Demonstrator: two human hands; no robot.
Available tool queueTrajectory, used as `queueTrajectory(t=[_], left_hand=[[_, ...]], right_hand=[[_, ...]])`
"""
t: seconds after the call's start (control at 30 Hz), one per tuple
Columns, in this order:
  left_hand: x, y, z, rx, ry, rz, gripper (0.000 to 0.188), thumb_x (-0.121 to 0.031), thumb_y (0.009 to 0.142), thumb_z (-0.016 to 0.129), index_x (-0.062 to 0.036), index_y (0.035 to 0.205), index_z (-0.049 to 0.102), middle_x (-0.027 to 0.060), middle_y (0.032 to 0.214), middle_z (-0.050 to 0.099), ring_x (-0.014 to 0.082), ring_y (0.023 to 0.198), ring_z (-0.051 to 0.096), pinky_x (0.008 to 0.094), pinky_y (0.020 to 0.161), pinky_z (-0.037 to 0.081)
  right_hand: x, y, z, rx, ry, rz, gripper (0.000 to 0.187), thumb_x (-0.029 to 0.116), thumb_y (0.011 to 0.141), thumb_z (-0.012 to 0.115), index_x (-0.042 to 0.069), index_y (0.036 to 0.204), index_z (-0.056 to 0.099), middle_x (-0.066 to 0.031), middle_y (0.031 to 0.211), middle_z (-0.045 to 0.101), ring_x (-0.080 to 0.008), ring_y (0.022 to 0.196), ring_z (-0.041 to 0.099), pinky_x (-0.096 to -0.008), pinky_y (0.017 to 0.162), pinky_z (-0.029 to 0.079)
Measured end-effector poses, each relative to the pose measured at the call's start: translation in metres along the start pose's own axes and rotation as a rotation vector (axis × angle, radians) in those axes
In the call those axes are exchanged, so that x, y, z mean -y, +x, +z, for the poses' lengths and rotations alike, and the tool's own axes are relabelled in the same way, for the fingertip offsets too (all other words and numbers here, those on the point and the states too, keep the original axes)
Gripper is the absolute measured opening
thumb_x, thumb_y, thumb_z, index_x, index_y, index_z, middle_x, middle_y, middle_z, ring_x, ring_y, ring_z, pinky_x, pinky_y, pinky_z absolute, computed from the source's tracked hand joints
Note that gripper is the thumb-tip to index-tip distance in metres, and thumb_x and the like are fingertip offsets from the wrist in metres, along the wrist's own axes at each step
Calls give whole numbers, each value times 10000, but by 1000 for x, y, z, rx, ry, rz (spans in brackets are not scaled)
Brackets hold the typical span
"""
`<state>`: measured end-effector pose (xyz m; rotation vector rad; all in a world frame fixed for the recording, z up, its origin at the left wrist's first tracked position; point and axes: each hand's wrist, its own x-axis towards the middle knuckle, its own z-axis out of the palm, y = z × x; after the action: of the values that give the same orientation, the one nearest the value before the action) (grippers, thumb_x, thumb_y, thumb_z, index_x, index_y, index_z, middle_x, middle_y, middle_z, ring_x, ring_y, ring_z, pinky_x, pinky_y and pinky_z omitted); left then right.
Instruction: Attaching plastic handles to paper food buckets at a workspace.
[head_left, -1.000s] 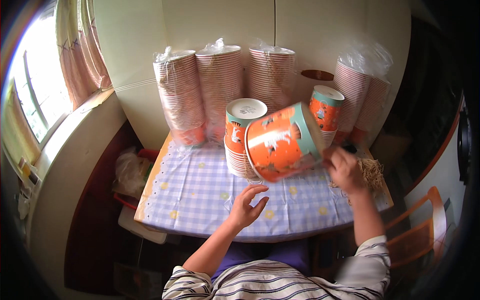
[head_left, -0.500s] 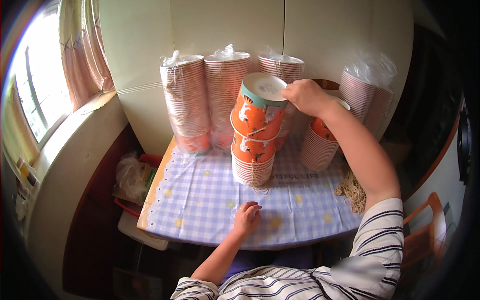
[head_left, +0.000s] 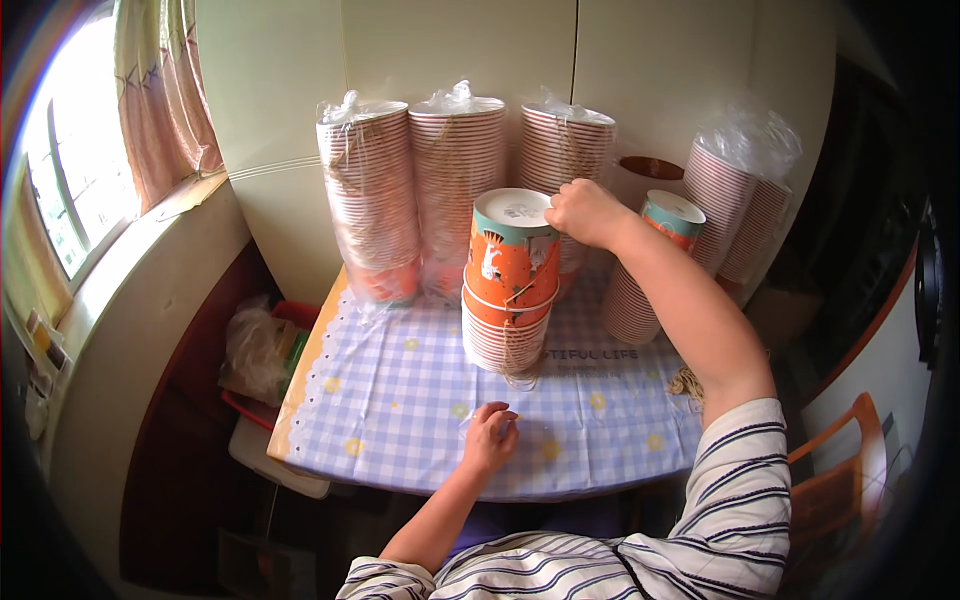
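In the middle of the table an orange and teal paper bucket (head_left: pixel 512 262) sits bottom-up over a nested stack of paper buckets (head_left: pixel 500 340), with twine hanging from the stack's rims. At the bucket's raised base edge, my right hand (head_left: pixel 590 213) is closed, its fingers pinching the rim; the fingertips are partly hidden. My left hand (head_left: pixel 490 440) lies near the table's front edge, loosely curled with thumb and fingers apart and nothing in it. Right of the middle stack, another inverted bucket stack (head_left: pixel 640 295) stands partly behind my right forearm.
Tall plastic-wrapped bucket stacks (head_left: pixel 365 200) line the back of the checked tablecloth (head_left: pixel 400 420). More wrapped stacks (head_left: pixel 725 190) stand at the back right beside a brown round container (head_left: pixel 650 168). A bundle of twine (head_left: pixel 685 383) lies by my right arm. A wooden chair (head_left: pixel 840 470) is at right.
My right hand has lowered the orange bucket, which now sits further down over the stack. My left hand has hardly moved.
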<state>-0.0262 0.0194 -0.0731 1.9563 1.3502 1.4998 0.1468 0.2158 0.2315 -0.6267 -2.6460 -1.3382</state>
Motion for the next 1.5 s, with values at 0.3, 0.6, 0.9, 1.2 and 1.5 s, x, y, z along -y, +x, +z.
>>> queueTrajectory(t=[0.3,0.6,0.9,1.2,1.5], left_hand=[[4,0,2,9,25,51,142,-47,712,627,-52,853,629,135,1001,594,317,885,594,370,750,496],[3,0,3,7,43,36,138,-42,703,632,-55,840,631,132,996,598,315,882,595,370,738,499],[1,0,3,15,11,13,137,-42,695,620,-56,831,626,135,986,592,334,892,566,400,770,464],[4,-2,7,4,30,45,145,-31,683,626,-63,824,628,132,976,595,327,882,571,397,763,466],[6,-2,7,10,46,60,144,-27,675,627,-62,814,623,125,956,596,325,863,572,402,753,464]], right_hand=[[16,-1,15,42,16,-17,105,133,705,571,94,643,646,-65,693,653,-229,701,642,-353,617,514],[24,-1,14,63,16,-12,109,142,682,581,102,618,660,-62,679,655,-231,711,648,-354,599,507],[27,-2,14,41,20,-22,94,139,650,591,91,614,663,-68,666,652,-241,691,648,-362,577,514],[31,-5,20,55,3,-3,97,129,683,574,93,602,616,-60,661,633,-213,687,627,-344,599,475],[34,-7,21,45,-3,3,99,130,683,570,101,598,611,-52,651,632,-206,671,623,-338,577,466]])
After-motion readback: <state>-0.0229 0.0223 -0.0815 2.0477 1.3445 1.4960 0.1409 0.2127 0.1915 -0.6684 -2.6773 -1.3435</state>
